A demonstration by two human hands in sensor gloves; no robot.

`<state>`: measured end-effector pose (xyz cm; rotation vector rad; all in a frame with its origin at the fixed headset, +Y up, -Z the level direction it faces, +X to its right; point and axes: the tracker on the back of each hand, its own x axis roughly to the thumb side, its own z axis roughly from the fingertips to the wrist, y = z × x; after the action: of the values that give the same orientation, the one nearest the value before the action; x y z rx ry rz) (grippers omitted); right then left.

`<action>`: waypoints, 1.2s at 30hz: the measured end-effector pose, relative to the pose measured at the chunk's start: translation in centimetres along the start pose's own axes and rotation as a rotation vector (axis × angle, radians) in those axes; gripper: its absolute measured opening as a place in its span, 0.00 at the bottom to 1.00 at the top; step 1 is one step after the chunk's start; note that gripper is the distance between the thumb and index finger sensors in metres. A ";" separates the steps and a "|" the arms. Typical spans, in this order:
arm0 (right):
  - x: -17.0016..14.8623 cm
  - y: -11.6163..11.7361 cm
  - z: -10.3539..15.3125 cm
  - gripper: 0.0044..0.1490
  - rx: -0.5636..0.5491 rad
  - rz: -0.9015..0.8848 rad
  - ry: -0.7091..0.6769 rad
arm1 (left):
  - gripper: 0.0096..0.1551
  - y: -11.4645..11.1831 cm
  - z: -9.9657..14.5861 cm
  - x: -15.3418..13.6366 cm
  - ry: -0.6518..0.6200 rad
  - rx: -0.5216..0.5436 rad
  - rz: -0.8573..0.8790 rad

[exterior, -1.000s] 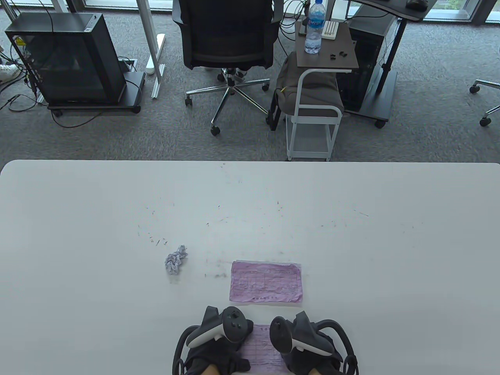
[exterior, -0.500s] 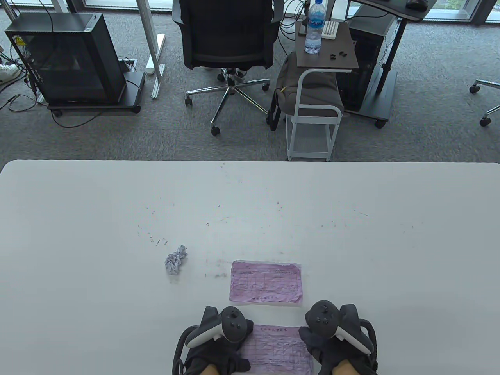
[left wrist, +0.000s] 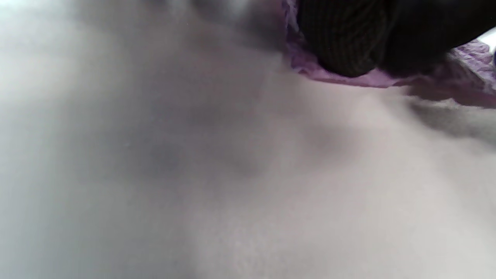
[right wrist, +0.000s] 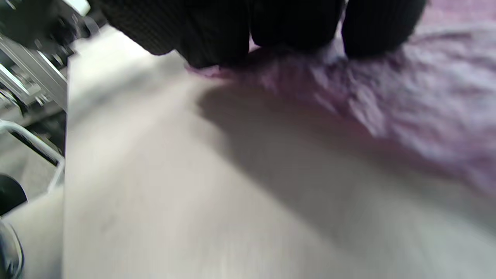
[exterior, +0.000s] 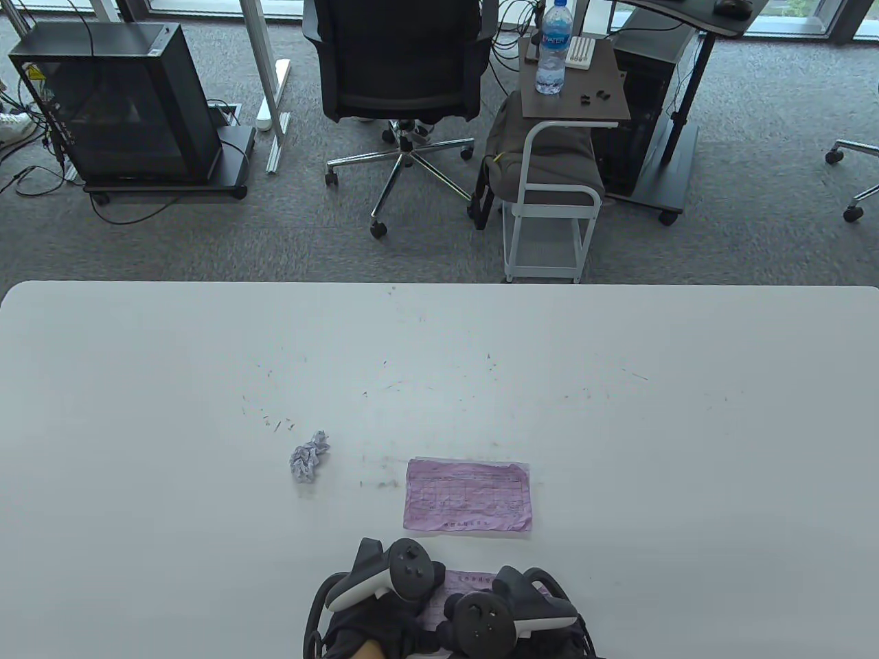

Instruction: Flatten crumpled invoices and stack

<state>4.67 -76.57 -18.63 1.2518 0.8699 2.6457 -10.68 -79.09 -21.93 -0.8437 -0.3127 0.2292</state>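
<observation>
In the table view, both hands are sitting close together at the near edge of the white desk (exterior: 618, 425), the left hand (exterior: 374, 618) and the right hand (exterior: 511, 621) each lying on top of a pink invoice (exterior: 467, 582) of which only a strip is showing between and just beyond the two trackers; how the fingers are lying is hidden under the trackers here. Just beyond them a second pink invoice, the flattened invoice (exterior: 468, 495), is lying flat on the desk, apart from both hands. To its left, well clear of it, a crumpled ball of paper (exterior: 309, 456) is resting on the desk. Beyond the far edge, an office chair (exterior: 402, 68) and a small side stand carrying a water bottle (exterior: 553, 48) are standing on the carpet. In the left wrist view, which is blurred, dark gloved fingers (left wrist: 341, 42) are pressing down on the creased pink invoice (left wrist: 465, 81) against the desk (left wrist: 193, 174), not closing around it as far as the blur allows. In the right wrist view, also blurred, several gloved fingertips (right wrist: 217, 35) are resting side by side, fairly straight, on the wrinkled pink invoice (right wrist: 387, 100), holding it flat to the desk (right wrist: 155, 201) rather than gripping it.
</observation>
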 end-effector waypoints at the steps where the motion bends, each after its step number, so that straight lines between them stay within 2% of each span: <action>1: -0.1 -0.1 0.0 0.31 -0.022 0.008 -0.019 | 0.51 0.0 0.0 0.0 0.000 0.000 0.001; 8: -1.4 -0.5 0.3 0.26 -0.011 -0.060 0.079 | 0.51 0.0 0.0 0.1 0.002 -0.001 -0.003; 15: -3.1 -0.7 1.1 0.22 0.018 -0.110 0.233 | 0.51 0.0 0.0 0.1 0.003 0.000 -0.002; 20: -4.8 -0.6 2.0 0.21 0.025 -0.150 0.340 | 0.51 -0.1 0.0 0.1 0.003 0.000 -0.001; 24: -5.6 -0.6 2.6 0.22 0.008 -0.165 0.367 | 0.51 -0.1 0.0 0.1 0.001 0.001 0.002; 28: -6.1 -1.6 3.9 0.23 -0.131 -0.139 0.374 | 0.51 -0.1 0.0 0.1 0.001 0.001 0.006; 31: -5.5 -2.6 4.6 0.24 -0.326 -0.089 0.340 | 0.51 -0.1 0.0 0.1 0.002 0.000 0.006; 33: -4.7 -2.7 4.4 0.25 -0.383 -0.057 0.278 | 0.51 -0.1 0.0 0.1 0.001 0.001 0.006; 36: -3.0 -2.5 3.1 0.34 -0.403 0.049 0.164 | 0.51 -0.1 0.0 0.0 0.000 0.001 0.007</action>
<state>8.54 -74.02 -20.46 0.9788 0.2938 2.7989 -10.64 -79.15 -21.90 -0.8438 -0.3091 0.2358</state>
